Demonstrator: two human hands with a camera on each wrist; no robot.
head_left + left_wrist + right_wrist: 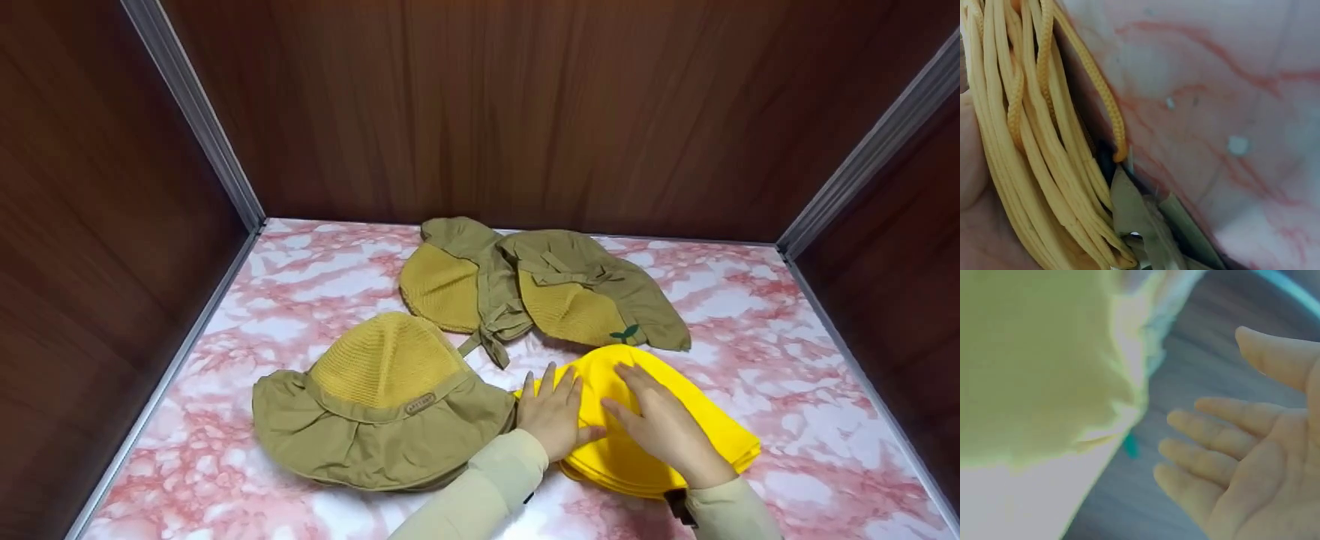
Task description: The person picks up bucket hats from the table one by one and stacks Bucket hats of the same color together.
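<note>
Bright yellow bucket hats (607,461) lie stacked at the front right, a green sprout (625,334) on top. My left hand (551,416), fingers spread, rests on the stack's left side. In the left wrist view, its palm (985,225) is beside several layered brims (1044,169) and a loose yellow cord (1098,84). Over the right side of the crown lies my right hand (664,427) with its fingers extended. The right wrist view shows that palm (1275,478) with straight fingers beside the blurred yellow fabric (1039,365).
An olive hat (382,435) with a woven mustard crown stands left of the stack, close to my left hand. Behind, two similar hats (442,289) (600,274) lie on their sides. Brown panels (487,112) enclose the pink marbled table (825,450) at back and sides.
</note>
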